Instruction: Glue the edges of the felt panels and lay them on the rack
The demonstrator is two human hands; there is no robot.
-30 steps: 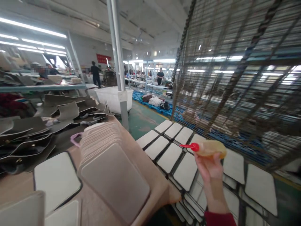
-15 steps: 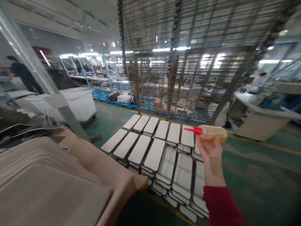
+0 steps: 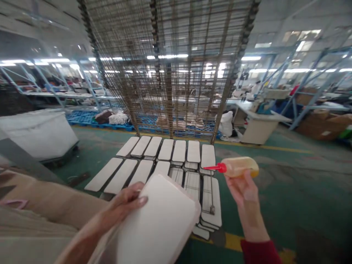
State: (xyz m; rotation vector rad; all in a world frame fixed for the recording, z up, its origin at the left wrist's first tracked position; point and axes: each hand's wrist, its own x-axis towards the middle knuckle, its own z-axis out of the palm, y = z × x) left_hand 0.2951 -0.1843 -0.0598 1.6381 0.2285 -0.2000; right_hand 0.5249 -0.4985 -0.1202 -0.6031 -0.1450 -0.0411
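The left hand (image 3: 125, 201) grips a pale panel (image 3: 162, 223) near its far left corner, the panel's sides running away and slightly rightward. To its right, the right hand (image 3: 244, 187) grasps a squeeze bottle (image 3: 238, 165), long axis almost level, red nozzle (image 3: 220, 168) pointing left; beyond lie white panels (image 3: 166, 149).

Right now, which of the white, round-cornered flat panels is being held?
The large foreground panel, gripped at its edge by the left hand; the other white panels lie in rows beyond it.
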